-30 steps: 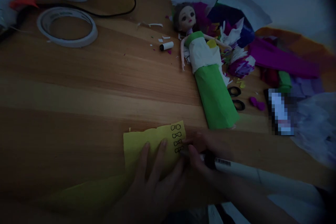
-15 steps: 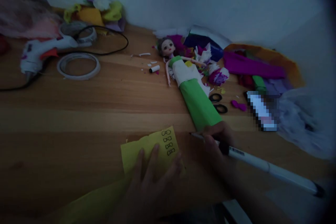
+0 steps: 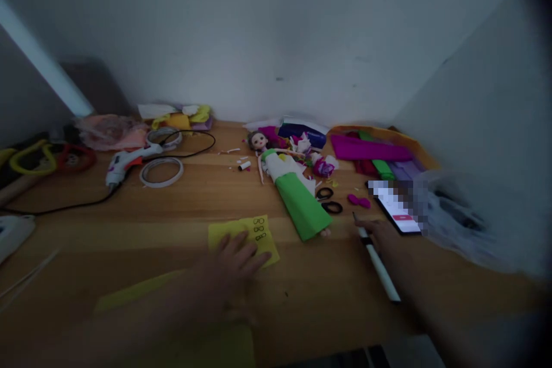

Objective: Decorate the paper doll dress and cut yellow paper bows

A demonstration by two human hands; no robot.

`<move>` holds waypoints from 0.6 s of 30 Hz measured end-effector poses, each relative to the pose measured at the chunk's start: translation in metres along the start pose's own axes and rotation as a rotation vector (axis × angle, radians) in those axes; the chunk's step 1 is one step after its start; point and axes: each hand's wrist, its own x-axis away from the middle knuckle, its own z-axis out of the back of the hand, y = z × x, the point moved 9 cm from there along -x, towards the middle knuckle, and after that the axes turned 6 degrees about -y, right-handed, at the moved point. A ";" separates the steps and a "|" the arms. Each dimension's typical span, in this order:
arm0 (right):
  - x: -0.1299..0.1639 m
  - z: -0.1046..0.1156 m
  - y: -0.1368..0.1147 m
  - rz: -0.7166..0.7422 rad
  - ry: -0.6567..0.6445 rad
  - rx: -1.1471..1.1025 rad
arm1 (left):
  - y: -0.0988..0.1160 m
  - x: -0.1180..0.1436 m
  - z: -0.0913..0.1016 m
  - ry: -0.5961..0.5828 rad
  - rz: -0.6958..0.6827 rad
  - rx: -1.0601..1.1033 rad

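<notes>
My left hand (image 3: 236, 259) rests with fingers spread on a yellow sheet of paper (image 3: 219, 231). Small bow shapes are drawn in black down the paper's right side; my fingers cover part of them. To the right, my right hand (image 3: 388, 244) grips a white marker pen (image 3: 380, 270), uncapped, with its dark tip pointing away from me. The tip is apart from the paper, close to a magenta paper bow (image 3: 359, 201). A doll (image 3: 282, 169) in a white and green paper dress lies between and beyond my hands. More yellow paper (image 3: 142, 290) lies under my left forearm.
Black-handled scissors (image 3: 332, 207) lie beside the doll, partly covered. A phone (image 3: 407, 224) and a clear plastic bag (image 3: 457, 224) are at right. At left are a glue gun (image 3: 125, 165) with its cord and a tape roll (image 3: 161, 184). Coloured paper (image 3: 371, 148) lies along the wall.
The view has tilted up and widened. My right hand has moved right with the marker pen, away from the yellow paper. My left hand still lies on the sheet.
</notes>
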 end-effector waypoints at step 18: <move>-0.008 -0.002 0.029 0.215 -0.014 0.176 | -0.039 0.036 -0.018 0.175 0.348 -0.191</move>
